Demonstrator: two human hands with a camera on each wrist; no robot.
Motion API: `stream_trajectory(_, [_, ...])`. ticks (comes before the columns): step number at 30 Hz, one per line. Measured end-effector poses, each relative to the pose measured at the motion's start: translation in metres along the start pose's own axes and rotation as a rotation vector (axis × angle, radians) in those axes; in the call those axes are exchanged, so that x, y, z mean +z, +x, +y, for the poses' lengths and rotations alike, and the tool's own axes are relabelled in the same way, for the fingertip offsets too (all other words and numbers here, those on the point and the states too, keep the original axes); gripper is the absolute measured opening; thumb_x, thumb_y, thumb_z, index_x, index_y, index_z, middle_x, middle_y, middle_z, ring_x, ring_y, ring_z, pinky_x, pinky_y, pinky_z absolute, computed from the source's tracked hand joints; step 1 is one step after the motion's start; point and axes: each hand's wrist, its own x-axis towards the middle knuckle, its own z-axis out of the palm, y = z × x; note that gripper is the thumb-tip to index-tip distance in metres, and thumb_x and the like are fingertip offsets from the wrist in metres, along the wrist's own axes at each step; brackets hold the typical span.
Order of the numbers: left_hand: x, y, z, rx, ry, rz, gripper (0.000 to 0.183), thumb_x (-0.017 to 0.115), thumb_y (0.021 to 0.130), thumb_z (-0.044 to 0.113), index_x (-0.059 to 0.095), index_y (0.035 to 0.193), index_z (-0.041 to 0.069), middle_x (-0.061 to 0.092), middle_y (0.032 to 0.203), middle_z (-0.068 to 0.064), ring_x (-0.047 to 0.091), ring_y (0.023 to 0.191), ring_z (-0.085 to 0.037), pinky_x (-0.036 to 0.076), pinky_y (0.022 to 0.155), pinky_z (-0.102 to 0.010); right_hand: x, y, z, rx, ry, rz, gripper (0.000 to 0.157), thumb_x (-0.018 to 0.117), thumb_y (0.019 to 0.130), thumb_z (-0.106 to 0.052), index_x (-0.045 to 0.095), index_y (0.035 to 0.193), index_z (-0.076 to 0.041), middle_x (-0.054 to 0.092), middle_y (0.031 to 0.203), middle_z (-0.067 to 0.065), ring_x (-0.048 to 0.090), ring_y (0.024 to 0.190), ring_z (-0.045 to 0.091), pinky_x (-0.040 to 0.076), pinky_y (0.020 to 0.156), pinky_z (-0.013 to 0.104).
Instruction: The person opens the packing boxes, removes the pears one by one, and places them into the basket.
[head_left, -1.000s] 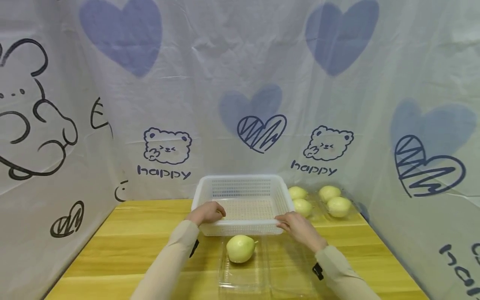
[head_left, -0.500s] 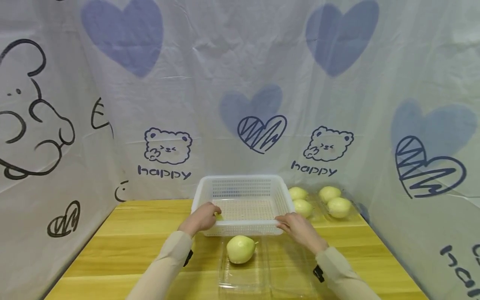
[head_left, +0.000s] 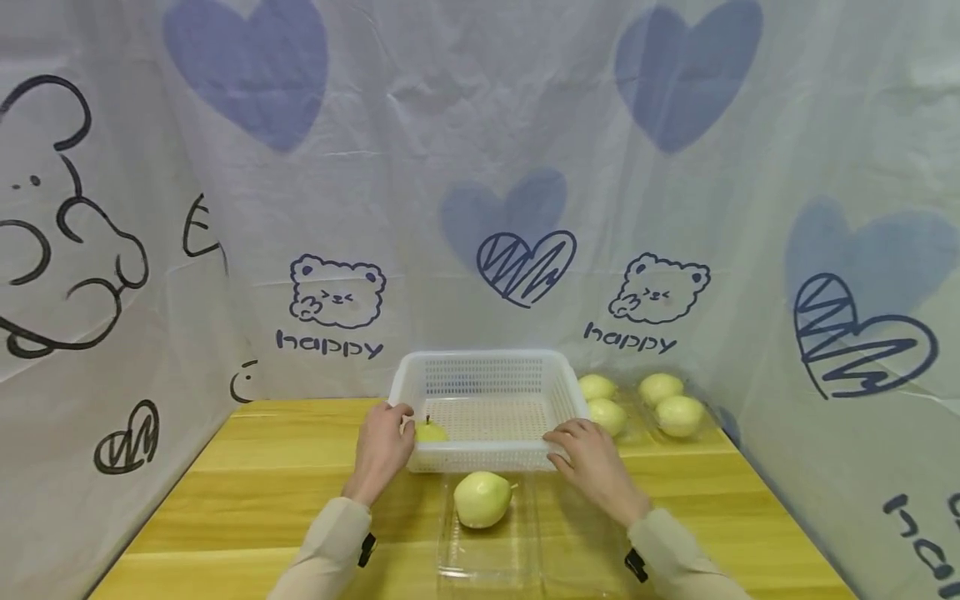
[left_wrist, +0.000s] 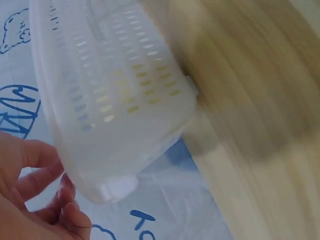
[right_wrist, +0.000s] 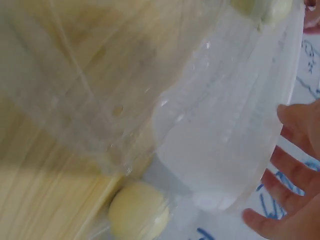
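Note:
A white plastic basket [head_left: 487, 457] with slotted walls stands at the back middle of the table. My left hand [head_left: 384, 446] grips the rim at its front left corner, and the fingers [left_wrist: 37, 155] curl at the edge in the left wrist view. Inside that corner sits a yellow-green pear [head_left: 431, 432] with its stem up. At the front right, my right hand [head_left: 596, 467] holds the rim, fingers over the top and thumb outside. In front of the basket another pear [head_left: 482, 500] lies in a clear plastic clamshell box [head_left: 480, 554], its stem pointing right.
To the right of the basket, several pears [head_left: 678, 415] sit in clear plastic packaging on the wooden table [head_left: 285, 467]. A printed white curtain [head_left: 420, 208] closes off the back and both sides. The clear lid half [head_left: 581, 550] lies flat to the right of the clamshell's pear.
My left hand has drawn back out of the basket to its front left corner, uncovering the pear inside. The right hand stays on the rim with its fingers shifted slightly.

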Motion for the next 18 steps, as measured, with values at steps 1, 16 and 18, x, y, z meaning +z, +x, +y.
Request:
stream_trajectory(1, [0.000, -0.001, -0.001, -0.030, 0.000, 0.008, 0.020, 0.063, 0.091, 0.011, 0.071, 0.106, 0.001, 0.063, 0.096, -0.016, 0.056, 0.084, -0.028, 0.046, 0.063, -0.037, 0.001, 0.000, -0.002, -0.028, -0.004, 0.035, 0.025, 0.081, 0.078, -0.017, 0.074, 0.102, -0.013, 0.071, 0.103, 0.003, 0.063, 0.099, 0.025, 0.050, 0.088, 0.047])
stream_trajectory(16, [0.006, 0.002, -0.023, -0.222, -0.016, 0.006, 0.039, 0.053, 0.099, 0.026, 0.056, 0.133, 0.007, 0.057, 0.110, -0.017, 0.056, 0.087, -0.029, 0.047, 0.062, -0.038, -0.003, 0.001, -0.063, -0.139, 0.239, -0.214, 0.016, 0.071, 0.088, -0.016, 0.073, 0.104, -0.012, 0.072, 0.101, 0.000, 0.067, 0.093, 0.015, 0.055, 0.084, 0.032])
stream_trajectory(18, [0.007, 0.002, -0.026, -0.228, -0.023, 0.004, 0.039, 0.054, 0.098, 0.024, 0.056, 0.133, 0.005, 0.059, 0.109, -0.017, 0.057, 0.085, -0.028, 0.046, 0.060, -0.036, -0.002, 0.001, -0.066, -0.140, 0.231, -0.236, 0.020, 0.071, 0.089, -0.016, 0.072, 0.108, -0.011, 0.071, 0.107, 0.002, 0.067, 0.099, 0.018, 0.054, 0.088, 0.034])
